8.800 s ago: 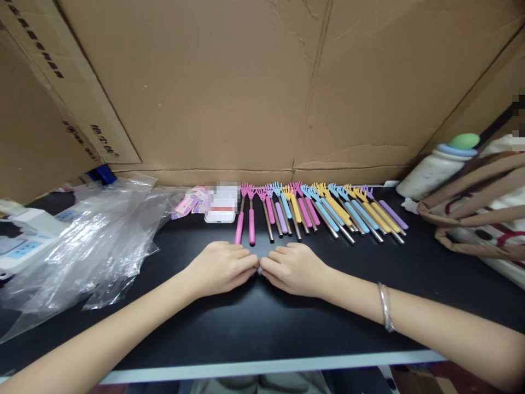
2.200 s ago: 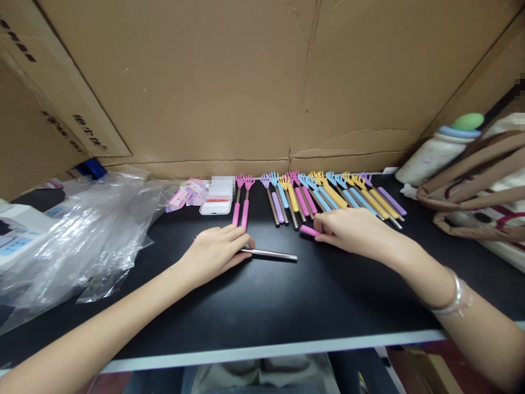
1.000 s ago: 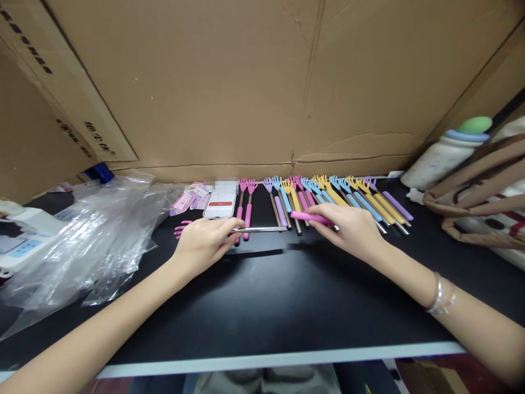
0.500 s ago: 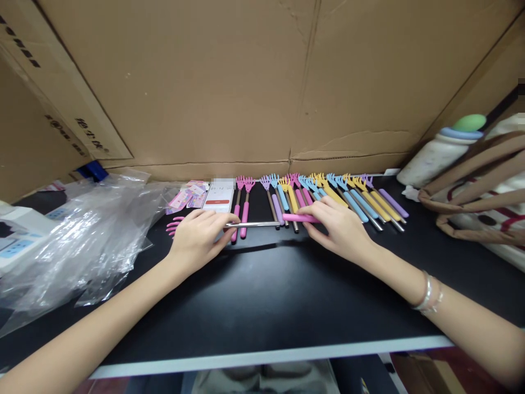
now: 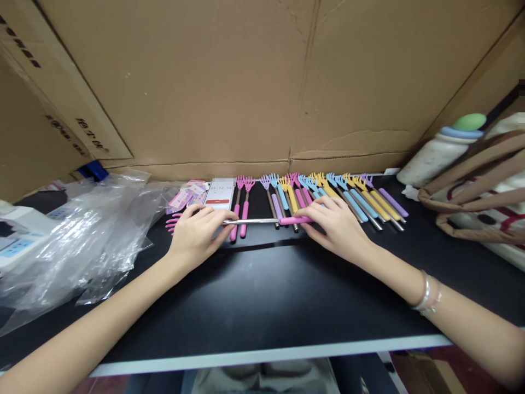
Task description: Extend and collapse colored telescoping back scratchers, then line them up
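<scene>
A back scratcher with a pink claw (image 5: 171, 223) and a bare silver rod (image 5: 254, 221) lies crosswise in my left hand (image 5: 199, 229), whose fingers are closed round it near the claw end. My right hand (image 5: 334, 223) pinches a pink handle sleeve (image 5: 290, 220), its left end meeting the rod's tip in line. How far the rod sits inside the sleeve, if at all, I cannot tell. Behind the rod lie two back scratchers with pink handles (image 5: 245, 216). Others with yellow handles (image 5: 376, 205), blue and purple ones lie in a row beyond my right hand.
Clear plastic bags (image 5: 94, 241) are heaped at left, beside a white box (image 5: 20, 235). Pink cards (image 5: 187, 196) and a phone (image 5: 219, 192) lie at the back. A bottle (image 5: 435, 156) and a bag (image 5: 484, 191) stand at right. Cardboard (image 5: 205, 82) walls the back.
The pink sleeve has shifted slightly left, and the small gap to the rod's tip has closed. Both hands remain nearly where they were.
</scene>
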{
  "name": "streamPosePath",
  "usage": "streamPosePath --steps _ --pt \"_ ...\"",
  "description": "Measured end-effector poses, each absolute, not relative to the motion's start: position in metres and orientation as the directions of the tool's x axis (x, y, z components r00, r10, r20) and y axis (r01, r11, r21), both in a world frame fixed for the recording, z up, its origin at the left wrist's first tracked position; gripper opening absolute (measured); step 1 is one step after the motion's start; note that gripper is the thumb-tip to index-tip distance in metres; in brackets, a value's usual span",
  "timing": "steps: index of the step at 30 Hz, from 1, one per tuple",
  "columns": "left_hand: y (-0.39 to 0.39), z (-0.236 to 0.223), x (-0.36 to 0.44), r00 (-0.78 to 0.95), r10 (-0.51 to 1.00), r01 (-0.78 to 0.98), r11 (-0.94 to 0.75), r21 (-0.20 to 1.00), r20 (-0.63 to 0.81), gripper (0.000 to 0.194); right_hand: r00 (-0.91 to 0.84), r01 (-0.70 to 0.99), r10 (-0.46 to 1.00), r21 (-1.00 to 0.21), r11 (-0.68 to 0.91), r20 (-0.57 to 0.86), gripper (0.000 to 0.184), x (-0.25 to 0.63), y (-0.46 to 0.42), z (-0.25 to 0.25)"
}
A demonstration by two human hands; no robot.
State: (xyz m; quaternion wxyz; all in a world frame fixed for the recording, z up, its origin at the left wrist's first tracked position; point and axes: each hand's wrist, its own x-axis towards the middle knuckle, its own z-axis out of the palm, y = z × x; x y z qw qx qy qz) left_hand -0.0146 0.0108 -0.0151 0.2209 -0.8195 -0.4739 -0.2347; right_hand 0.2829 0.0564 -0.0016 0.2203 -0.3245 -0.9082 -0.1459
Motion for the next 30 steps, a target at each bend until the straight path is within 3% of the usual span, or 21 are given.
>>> streamPosePath --steps 15,30 --pt "0.0097 -0.014 -0.0141 0.454 0.66 0.866 -0.484 -0.123 0.598 0.013 -0.685 0.648 0.535 0.079 0.757 0.495 0.018 0.2807 0.0531 -0.0012" --pt "0.0114 -0.0169 -0.0149 0.456 0.623 0.863 -0.484 -0.144 0.636 0.012 -0.711 0.618 0.475 0.137 0.774 0.519 0.016 0.2815 0.057 -0.0055"
